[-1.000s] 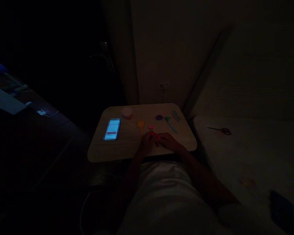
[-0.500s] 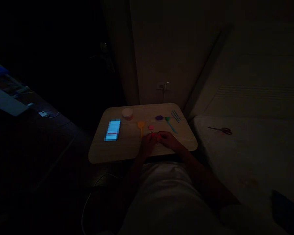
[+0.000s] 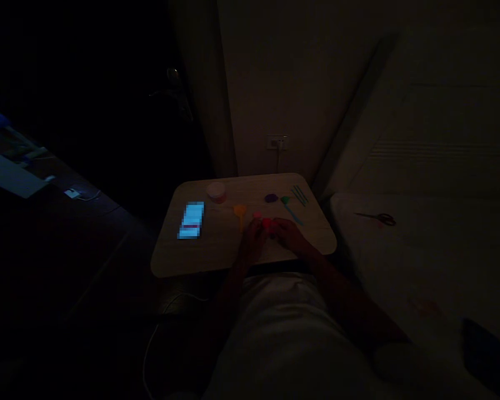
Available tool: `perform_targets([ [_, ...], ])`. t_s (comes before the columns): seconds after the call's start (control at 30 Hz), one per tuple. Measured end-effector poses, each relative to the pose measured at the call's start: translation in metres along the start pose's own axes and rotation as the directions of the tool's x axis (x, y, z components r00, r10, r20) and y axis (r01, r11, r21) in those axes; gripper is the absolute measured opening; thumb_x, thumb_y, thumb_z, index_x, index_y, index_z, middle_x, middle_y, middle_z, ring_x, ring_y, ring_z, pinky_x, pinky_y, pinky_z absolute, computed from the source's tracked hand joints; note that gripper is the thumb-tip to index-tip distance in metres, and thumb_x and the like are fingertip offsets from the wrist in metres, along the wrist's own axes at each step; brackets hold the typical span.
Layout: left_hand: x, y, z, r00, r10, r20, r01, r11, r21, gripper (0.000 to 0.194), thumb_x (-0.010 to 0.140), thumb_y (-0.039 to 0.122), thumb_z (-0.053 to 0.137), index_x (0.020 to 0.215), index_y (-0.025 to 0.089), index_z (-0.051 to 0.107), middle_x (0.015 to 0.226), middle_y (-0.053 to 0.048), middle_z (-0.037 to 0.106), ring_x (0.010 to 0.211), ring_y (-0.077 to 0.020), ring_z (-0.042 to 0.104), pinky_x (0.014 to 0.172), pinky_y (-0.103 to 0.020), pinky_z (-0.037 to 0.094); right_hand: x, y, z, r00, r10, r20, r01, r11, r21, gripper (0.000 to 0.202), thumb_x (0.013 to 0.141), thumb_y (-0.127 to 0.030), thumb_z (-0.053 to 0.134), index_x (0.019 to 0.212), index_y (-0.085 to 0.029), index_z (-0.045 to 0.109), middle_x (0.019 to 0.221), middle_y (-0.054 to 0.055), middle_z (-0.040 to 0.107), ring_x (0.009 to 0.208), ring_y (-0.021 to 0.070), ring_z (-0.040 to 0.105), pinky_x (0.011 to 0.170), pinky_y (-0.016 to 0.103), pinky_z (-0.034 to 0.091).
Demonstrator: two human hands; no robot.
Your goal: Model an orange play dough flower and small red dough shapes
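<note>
Between my two hands, near the front of the small table, is a bright red lump of what looks like modelling clay (image 3: 267,223). The fingers of my left hand (image 3: 253,240) close on its left side, and my right hand (image 3: 289,235) pinches its right side. Just beyond sits a small pink lump (image 3: 256,215). An orange paddle-shaped tool (image 3: 240,212) lies left of my hands. Farther right are a purple lump (image 3: 270,198) and a blue-handled tool with a green head (image 3: 293,212). Dim light hides the finer finger detail.
The wooden table (image 3: 170,255) has rounded corners. On it are a lit phone (image 3: 191,220), a pale round tub (image 3: 216,192) and several thin sticks (image 3: 300,195). Scissors (image 3: 375,219) lie on the white surface at right. A wall socket (image 3: 277,143) is behind the table.
The red lump shows more between my hands, which have shifted slightly. My right fingers sit a little farther right and higher. Things on the table stay put.
</note>
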State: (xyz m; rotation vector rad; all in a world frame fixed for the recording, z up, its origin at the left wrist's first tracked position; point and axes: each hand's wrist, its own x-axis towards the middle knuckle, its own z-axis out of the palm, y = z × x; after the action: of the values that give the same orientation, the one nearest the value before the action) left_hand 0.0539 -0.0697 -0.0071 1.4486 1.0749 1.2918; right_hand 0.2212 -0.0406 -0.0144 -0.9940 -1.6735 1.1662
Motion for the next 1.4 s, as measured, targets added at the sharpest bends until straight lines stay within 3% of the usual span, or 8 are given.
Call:
perform_targets([
  [0.1,0.001,-0.003,0.000,1.000,0.021,0.001,-0.020,0.996,-0.091,0.040,0.086,0.037,0.069,0.122,0.022,0.058,0.105,-0.005,0.068,0.091,-0.0182,0.066,0.080,-0.029,0.054,0.000,-0.004,0.001,1.000,0.002,-0.023,-0.002,1.000,-0.014,0.054,0.093,-0.068,0.051,0.067,-0.021,0.056,0.064,0.000,0.056,0.060,0.0142,0.049,0.060,0.027,0.040],
  [0.17,0.001,-0.004,-0.001,0.999,0.046,0.020,-0.044,0.996,-0.081,0.042,0.086,0.033,0.069,0.125,0.023,0.059,0.114,-0.007,0.068,0.100,-0.0199,0.067,0.086,-0.030,0.054,-0.001,-0.005,0.001,1.000,-0.007,0.003,0.007,0.999,-0.032,0.053,0.094,-0.067,0.051,0.068,-0.021,0.057,0.064,0.000,0.056,0.061,0.0147,0.050,0.062,0.028,0.041],
  [0.3,0.001,-0.002,-0.002,0.997,0.075,0.026,-0.075,0.997,-0.031,0.028,0.083,0.027,0.070,0.110,0.021,0.065,0.108,-0.006,0.070,0.095,-0.0194,0.067,0.086,-0.030,0.054,-0.002,-0.005,0.002,1.000,-0.018,-0.002,0.018,0.999,-0.047,0.049,0.096,-0.062,0.050,0.070,-0.020,0.058,0.066,0.000,0.056,0.063,0.0152,0.050,0.063,0.028,0.041],
  [0.5,0.001,-0.003,-0.001,0.997,0.044,-0.056,-0.045,0.999,-0.008,0.027,0.077,0.025,0.076,0.101,0.020,0.065,0.100,-0.004,0.070,0.089,-0.0179,0.066,0.081,-0.028,0.053,0.000,-0.002,0.002,0.990,-0.103,-0.098,0.098,0.994,-0.050,0.036,0.087,-0.055,0.068,0.098,-0.021,0.065,0.092,0.004,0.067,0.085,0.0192,0.059,0.078,0.031,0.048],
  [0.77,0.001,-0.003,-0.001,0.998,0.019,-0.066,-0.020,1.000,-0.015,0.021,0.081,0.030,0.074,0.098,0.019,0.068,0.097,-0.004,0.073,0.086,-0.0179,0.067,0.079,-0.028,0.053,0.004,0.009,-0.001,0.989,-0.009,-0.149,0.027,0.992,0.120,0.041,0.082,-0.060,0.073,0.098,-0.022,0.067,0.095,0.006,0.070,0.083,0.0198,0.064,0.074,0.031,0.052],
  [1.07,0.003,-0.008,-0.007,0.989,-0.045,-0.138,0.040,0.998,-0.039,0.018,0.077,0.035,0.076,0.079,0.018,0.069,0.078,-0.001,0.071,0.075,-0.0166,0.065,0.073,-0.028,0.050,0.001,-0.003,-0.001,0.995,-0.068,-0.070,0.075,0.993,0.096,0.047,0.074,-0.050,0.083,0.111,-0.023,0.071,0.115,0.009,0.073,0.103,0.0252,0.066,0.089,0.037,0.054],
  [1.23,0.004,-0.010,-0.011,0.984,-0.070,-0.161,0.066,0.997,-0.031,0.019,0.075,0.035,0.079,0.074,0.018,0.069,0.072,0.000,0.070,0.070,-0.0165,0.064,0.069,-0.028,0.050,-0.001,-0.006,-0.001,0.996,-0.064,-0.058,0.070,0.992,0.101,0.040,0.074,-0.045,0.084,0.105,-0.022,0.072,0.110,0.009,0.074,0.099,0.0246,0.067,0.088,0.037,0.054],
  [1.4,0.004,-0.007,-0.008,0.984,0.000,-0.180,-0.016,0.996,-0.084,0.018,0.078,0.034,0.077,0.084,0.018,0.069,0.081,-0.002,0.072,0.078,-0.0166,0.067,0.073,-0.027,0.052,0.001,-0.002,0.001,0.997,-0.056,-0.052,0.060,0.994,0.090,0.042,0.073,-0.045,0.085,0.105,-0.021,0.071,0.105,0.007,0.073,0.095,0.0230,0.067,0.086,0.036,0.054],
])
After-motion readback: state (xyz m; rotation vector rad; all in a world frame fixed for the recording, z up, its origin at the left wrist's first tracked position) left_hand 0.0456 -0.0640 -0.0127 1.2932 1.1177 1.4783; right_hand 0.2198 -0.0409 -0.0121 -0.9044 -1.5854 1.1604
